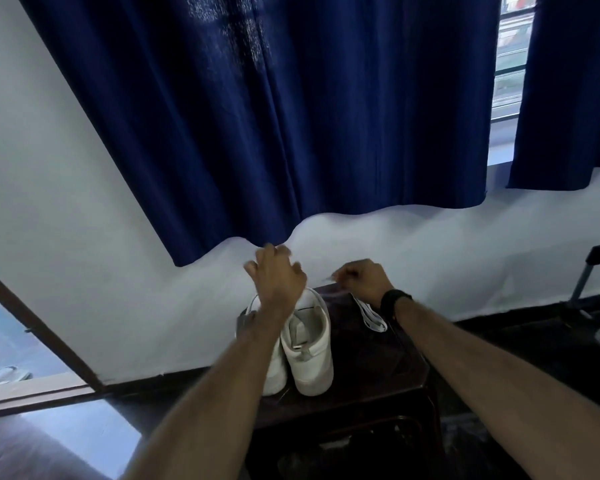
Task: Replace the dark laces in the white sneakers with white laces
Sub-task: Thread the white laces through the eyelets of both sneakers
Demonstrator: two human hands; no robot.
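Two white sneakers (302, 344) stand side by side on a small dark bench (371, 386), heels toward the person and toes toward the wall, a placement that presents the lacing area to both hands at full reach. No dark laces can be made out on the visible parts of either shoe; the left forearm covers most of the left one, so their status there cannot be confirmed.

A bundle of white laces (371, 315) lies flat on the bench just to the right of the shoes, near the right wrist, presumably staged for threading.

The left hand (279, 275) is raised above the toe end of the shoes with fingers loosely spread; it appears to hold nothing, though motion blur limits certainty. The right hand (364, 277) is curled, and a thin pale strand (328, 278) (probably a lace end) shows at its fingertips, apparently pinched; the blur prevents a firm finding.

Judgement: the person is handling a single white lace, with threading not evidently begun.

A blue curtain (274, 116) hangs behind.
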